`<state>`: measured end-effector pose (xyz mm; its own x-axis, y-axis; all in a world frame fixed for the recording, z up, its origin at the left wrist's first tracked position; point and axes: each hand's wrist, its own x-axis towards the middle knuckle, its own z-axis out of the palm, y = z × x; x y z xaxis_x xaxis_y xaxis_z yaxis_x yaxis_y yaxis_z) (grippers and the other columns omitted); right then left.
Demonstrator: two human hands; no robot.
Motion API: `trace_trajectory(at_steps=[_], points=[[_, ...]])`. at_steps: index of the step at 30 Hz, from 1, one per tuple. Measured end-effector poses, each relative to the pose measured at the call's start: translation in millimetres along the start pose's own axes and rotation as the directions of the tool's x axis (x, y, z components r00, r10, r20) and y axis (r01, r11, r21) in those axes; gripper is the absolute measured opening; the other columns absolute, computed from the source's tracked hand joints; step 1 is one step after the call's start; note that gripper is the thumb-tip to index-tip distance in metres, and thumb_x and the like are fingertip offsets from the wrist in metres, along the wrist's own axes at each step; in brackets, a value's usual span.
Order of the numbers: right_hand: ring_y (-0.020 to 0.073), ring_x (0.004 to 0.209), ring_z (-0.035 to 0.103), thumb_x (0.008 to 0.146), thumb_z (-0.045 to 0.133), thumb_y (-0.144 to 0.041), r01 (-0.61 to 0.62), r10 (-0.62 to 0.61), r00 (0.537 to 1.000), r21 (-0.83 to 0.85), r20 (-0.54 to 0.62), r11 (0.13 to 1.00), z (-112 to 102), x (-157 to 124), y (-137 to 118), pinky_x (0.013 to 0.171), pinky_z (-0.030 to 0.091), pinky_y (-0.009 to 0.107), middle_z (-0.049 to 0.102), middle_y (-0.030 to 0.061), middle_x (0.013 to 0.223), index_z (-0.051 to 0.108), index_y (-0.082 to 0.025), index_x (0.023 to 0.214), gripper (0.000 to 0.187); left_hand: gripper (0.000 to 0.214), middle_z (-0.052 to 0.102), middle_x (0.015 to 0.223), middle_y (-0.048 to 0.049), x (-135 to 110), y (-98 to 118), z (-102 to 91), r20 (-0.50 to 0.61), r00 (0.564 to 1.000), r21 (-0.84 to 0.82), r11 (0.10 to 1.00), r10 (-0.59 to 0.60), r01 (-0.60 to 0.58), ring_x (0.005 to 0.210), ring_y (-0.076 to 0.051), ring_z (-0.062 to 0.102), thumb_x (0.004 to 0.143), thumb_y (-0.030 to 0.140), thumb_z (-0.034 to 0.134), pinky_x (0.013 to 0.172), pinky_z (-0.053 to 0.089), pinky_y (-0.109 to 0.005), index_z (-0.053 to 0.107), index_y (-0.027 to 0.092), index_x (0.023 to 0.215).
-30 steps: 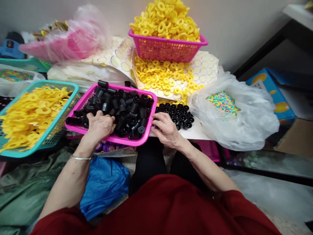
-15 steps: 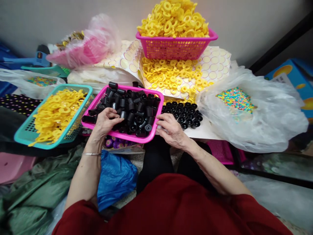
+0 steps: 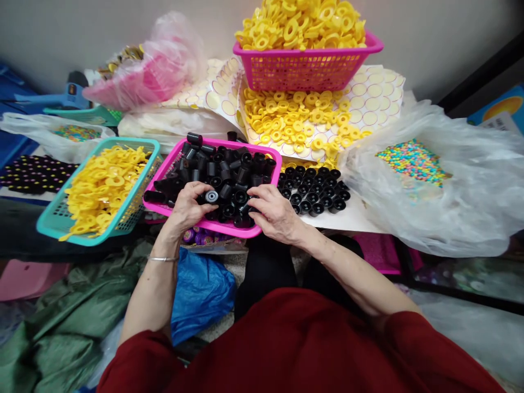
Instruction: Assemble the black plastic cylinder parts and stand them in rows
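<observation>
Fingers L (image 3: 208, 208) grasping 1 blk cyl (image 3: 212, 196), fingers R (image 3: 262, 192) over 1 pink bskt (image 3: 233, 231), can't tell R grip

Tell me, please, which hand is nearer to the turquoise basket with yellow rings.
Left. The left hand is over the pink basket of black tubes, right of the turquoise basket; the right hand is farther right, at the pink basket's right edge.

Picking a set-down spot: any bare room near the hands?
Bare: the white tabletop strip between the upright black plastic cups and the crumpled translucent plastic bag; also the right end of the circle-printed cream sheet, beyond the loose yellow plastic rings. Crowded: the bright pink rectangular plastic basket, heaped with black plastic cylinders, left hand and right hand at it.
</observation>
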<state>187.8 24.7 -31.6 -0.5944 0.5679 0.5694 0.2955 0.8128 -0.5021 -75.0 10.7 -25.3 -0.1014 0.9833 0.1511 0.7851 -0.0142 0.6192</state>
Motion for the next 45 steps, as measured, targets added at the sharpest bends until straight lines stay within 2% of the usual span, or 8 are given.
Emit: trace_trajectory(at_steps=[9, 15, 20, 24, 30, 37, 42, 45], points=[[0.0232, 0.095, 0.059, 0.089, 0.054, -0.02, -0.067, 0.064, 0.998, 0.158, 0.028, 0.985, 26, 26, -7, 0.087, 0.052, 0.04, 0.067, 0.0134, 0.108, 0.06, -0.012, 0.117, 0.029, 0.031, 0.065, 0.091, -0.0052, -20, 45, 15.4, -0.097, 0.961, 0.023, 0.966, 0.26, -0.259, 0.1, -0.025, 0.058, 0.062, 0.036, 0.077, 0.088, 0.049, -0.038, 0.072, 0.021, 0.089], [0.0144, 0.079, 0.063, 0.08, 0.07, -0.037, -0.305, 0.465, 0.871, 0.57, -0.156, 0.762, -1, -2, 6, 0.076, 0.054, 0.029, 0.067, 0.0015, 0.09, 0.061, -0.02, 0.105, 0.032, 0.022, 0.068, 0.091, -0.004, 2, 24, 8.8, -0.217, 0.967, 0.045, 0.991, 0.135, -0.128, 0.095, -0.023, 0.058, 0.07, 0.032, 0.073, 0.09, 0.048, -0.038, 0.071, 0.021, 0.089], [0.0153, 0.081, 0.065, 0.069, 0.08, -0.036, -0.409, 0.638, 0.758, 0.662, -0.137, 0.628, -17, -36, 11, 0.079, 0.056, 0.031, 0.067, 0.0011, 0.091, 0.065, -0.021, 0.095, 0.033, 0.019, 0.066, 0.095, -0.0074, 13, 22, 18.8, 0.013, 0.999, 0.259, 0.964, 0.053, -0.054, 0.099, -0.028, 0.056, 0.072, 0.03, 0.071, 0.09, 0.044, -0.042, 0.071, 0.021, 0.089], [0.0152, 0.08, 0.064, 0.07, 0.079, -0.031, -0.413, 0.627, 0.774, 0.678, -0.09, 0.608, -13, -49, 5, 0.079, 0.055, 0.031, 0.068, 0.0007, 0.089, 0.068, -0.022, 0.097, 0.03, 0.022, 0.062, 0.105, -0.0105, 10, 32, 31.4, 0.055, 0.998, 0.36, 0.931, 0.032, -0.05, 0.104, -0.034, 0.054, 0.07, 0.026, 0.07, 0.088, 0.043, -0.046, 0.068, 0.021, 0.091], [0.0172, 0.09, 0.064, 0.075, 0.076, -0.025, -0.342, 0.553, 0.826, 0.681, -0.11, 0.647, -14, -50, -3, 0.086, 0.053, 0.034, 0.068, 0.0032, 0.098, 0.07, -0.023, 0.102, 0.028, 0.028, 0.062, 0.082, -0.0014, 7, 31, 31.8, -0.029, 0.995, -0.139, 0.987, -0.091, 0.086, 0.075, -0.018, 0.056, 0.057, 0.019, 0.073, 0.075, 0.047, -0.034, 0.063, 0.019, 0.082], [0.0152, 0.085, 0.063, 0.066, 0.084, -0.029, -0.343, 0.646, 0.762, 0.868, 0.033, 0.359, -14, -46, -15, 0.082, 0.056, 0.032, 0.067, 0.0005, 0.09, 0.069, -0.023, 0.095, 0.033, 0.051, 0.069, 0.084, -0.0024, -9, 59, 27.0, -0.052, 0.99, -0.717, 0.695, -0.133, 0.056, 0.079, -0.016, 0.065, 0.043, 0.018, 0.087, 0.075, 0.053, -0.027, 0.065, 0.017, 0.089], [0.0132, 0.084, 0.067, 0.063, 0.086, -0.029, -0.251, 0.69, 0.702, 0.968, 0.178, 0.006, -22, -45, -21, 0.078, 0.06, 0.031, 0.067, -0.0019, 0.098, 0.063, -0.027, 0.105, 0.048, 0.042, 0.072, 0.084, -0.0052, -16, 85, 31.6, 0.162, 0.971, -0.891, 0.395, -0.178, 0.221, 0.074, -0.015, 0.067, 0.054, 0.025, 0.088, 0.068, 0.058, -0.027, 0.07, 0.016, 0.091], [0.0125, 0.08, 0.069, 0.066, 0.085, -0.03, -0.242, 0.679, 0.698, 0.967, 0.227, -0.074, -32, -49, -21, 0.078, 0.061, 0.03, 0.067, -0.0023, 0.097, 0.061, -0.027, 0.109, 0.049, 0.038, 0.072, 0.085, -0.0051, -18, 95, 36.7, 0.301, 0.937, -0.901, 0.268, -0.176, 0.34, 0.073, -0.015, 0.067, 0.058, 0.024, 0.086, 0.069, 0.06, -0.028, 0.072, 0.016, 0.092]])
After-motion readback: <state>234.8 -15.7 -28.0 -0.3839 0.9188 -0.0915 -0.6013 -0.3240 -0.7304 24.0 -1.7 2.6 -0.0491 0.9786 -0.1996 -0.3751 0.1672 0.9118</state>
